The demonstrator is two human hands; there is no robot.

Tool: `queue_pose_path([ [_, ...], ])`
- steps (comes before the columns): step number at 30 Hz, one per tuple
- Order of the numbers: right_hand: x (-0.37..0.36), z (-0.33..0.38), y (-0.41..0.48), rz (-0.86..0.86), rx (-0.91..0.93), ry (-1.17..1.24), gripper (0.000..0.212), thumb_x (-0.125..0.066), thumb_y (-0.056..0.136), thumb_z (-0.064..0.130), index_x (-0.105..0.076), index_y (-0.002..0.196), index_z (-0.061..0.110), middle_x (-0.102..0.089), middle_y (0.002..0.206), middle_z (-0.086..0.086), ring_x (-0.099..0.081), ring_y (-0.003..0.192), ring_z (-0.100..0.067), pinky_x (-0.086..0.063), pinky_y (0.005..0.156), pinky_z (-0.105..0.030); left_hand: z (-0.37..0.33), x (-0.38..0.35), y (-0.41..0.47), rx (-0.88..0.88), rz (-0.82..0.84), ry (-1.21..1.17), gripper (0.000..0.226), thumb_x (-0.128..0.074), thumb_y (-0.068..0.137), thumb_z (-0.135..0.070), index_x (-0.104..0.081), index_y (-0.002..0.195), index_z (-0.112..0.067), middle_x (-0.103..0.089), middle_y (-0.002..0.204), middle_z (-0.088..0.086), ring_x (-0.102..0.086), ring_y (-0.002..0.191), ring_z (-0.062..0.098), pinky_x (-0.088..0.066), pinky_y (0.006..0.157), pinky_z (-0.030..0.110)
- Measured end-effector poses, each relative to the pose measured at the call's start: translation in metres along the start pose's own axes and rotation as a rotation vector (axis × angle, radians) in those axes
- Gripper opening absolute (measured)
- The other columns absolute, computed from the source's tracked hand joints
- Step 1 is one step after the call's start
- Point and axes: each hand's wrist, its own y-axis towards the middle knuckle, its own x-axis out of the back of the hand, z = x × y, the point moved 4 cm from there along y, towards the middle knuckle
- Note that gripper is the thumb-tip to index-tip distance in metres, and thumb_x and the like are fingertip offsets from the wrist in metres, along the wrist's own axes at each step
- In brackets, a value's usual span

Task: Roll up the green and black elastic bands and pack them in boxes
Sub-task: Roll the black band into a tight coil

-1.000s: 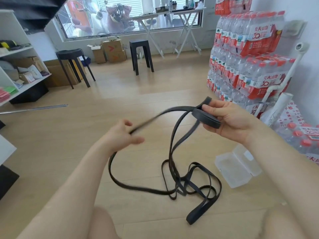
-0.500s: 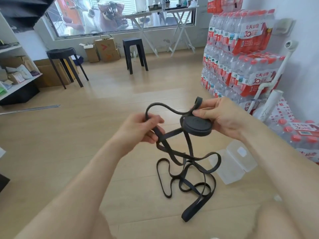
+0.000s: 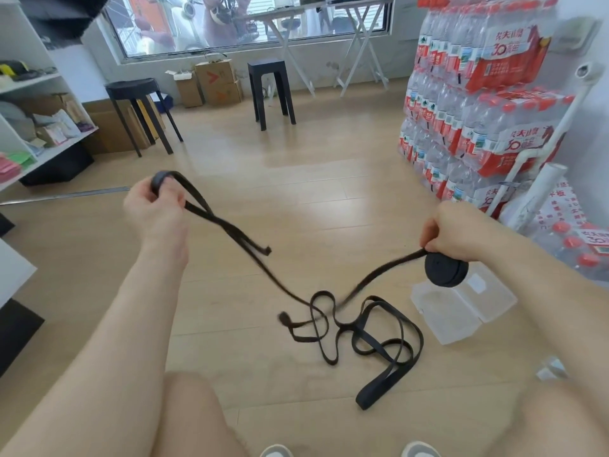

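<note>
Pale wood floor (image 3: 296,199). Near, right of middle: loose black band (image 3: 379,338) in tangled loops. Just right of these, an open clear box (image 3: 461,311), lying flat. Far right: stacked packs (image 3: 478,127) of bottled water. Far: two black stools (image 3: 270,84), cartons (image 3: 214,82) between. Left: a thin metal strip (image 3: 66,195).

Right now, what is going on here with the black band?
A person is rolling up a black elastic band. The right hand holds the rolled part; the left hand grips a loose loop. The rest lies tangled on the floor, beside an open clear box.
</note>
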Motion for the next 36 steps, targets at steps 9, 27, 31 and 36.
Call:
queue_pose_path([
  [9,0.012,0.057,-0.018,-0.056,0.234,0.535,0.012,-0.073,0.083,0.01,-0.076,0.088,0.02,-0.072,0.084,0.009,-0.063,0.079,0.0,-0.052,0.075,-0.017,0.029,-0.043,-0.028,-0.168,0.722,1.092,0.019,-0.055,0.092,-0.022,-0.066,0.105,-0.013,-0.072,0.102,0.005,-0.066,0.098,0.022,-0.051,0.087,0.032],
  [27,0.024,0.071,-0.034,-0.021,0.307,1.099,0.008,-0.076,0.078,0.006,-0.07,0.082,0.007,-0.072,0.078,-0.014,-0.069,0.071,-0.019,-0.059,0.07,-0.029,-0.009,-0.09,-0.123,-0.031,1.026,0.068,0.022,-0.071,0.079,0.003,-0.054,0.076,-0.01,-0.072,0.07,0.009,-0.066,0.066,0.02,-0.054,0.064,0.027],
  [31,0.029,0.07,-0.038,0.019,0.328,0.879,0.019,-0.079,0.077,0.008,-0.067,0.092,0.013,-0.075,0.084,-0.005,-0.071,0.072,-0.017,-0.057,0.067,-0.022,-0.006,-0.09,-0.123,-0.064,0.99,0.134,0.024,-0.072,0.078,0.004,-0.055,0.073,-0.012,-0.071,0.065,0.003,-0.065,0.062,0.016,-0.053,0.063,0.026],
  [36,0.028,0.072,-0.04,0.107,0.308,0.751,0.028,-0.076,0.081,0.01,-0.067,0.106,0.018,-0.076,0.083,-0.002,-0.07,0.069,-0.008,-0.054,0.061,-0.018,-0.006,-0.089,-0.126,-0.083,1.016,0.148,0.026,-0.071,0.078,0.006,-0.054,0.072,-0.012,-0.071,0.064,0.003,-0.065,0.059,0.013,-0.052,0.06,0.021],
])
